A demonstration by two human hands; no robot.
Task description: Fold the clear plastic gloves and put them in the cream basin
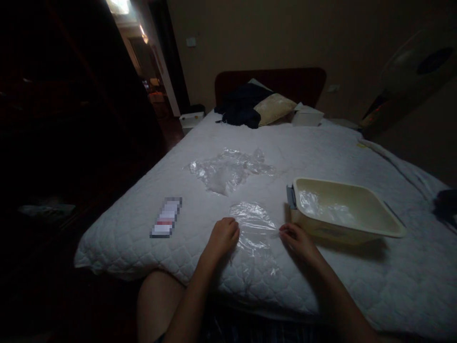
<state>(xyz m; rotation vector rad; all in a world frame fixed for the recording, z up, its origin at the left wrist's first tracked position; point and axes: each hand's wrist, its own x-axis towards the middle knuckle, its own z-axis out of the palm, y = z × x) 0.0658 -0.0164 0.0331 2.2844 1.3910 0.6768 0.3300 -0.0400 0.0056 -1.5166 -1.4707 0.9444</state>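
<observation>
L hand (223, 236) + R hand (296, 238) apart, each pinching a side edge of clear bag (254, 224), L prob (dim) | bag flat on bed (321, 286) btwn our hands, long axis pointing away from us, equally near both

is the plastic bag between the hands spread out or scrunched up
Spread out: the plastic bag lies flat on the bed, left hand holding one edge, right hand pinching the other.

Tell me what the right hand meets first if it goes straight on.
The right hand points up-left, pinching the clear plastic bag; that bag comes first, then probably the crumpled plastic sheet.
</observation>
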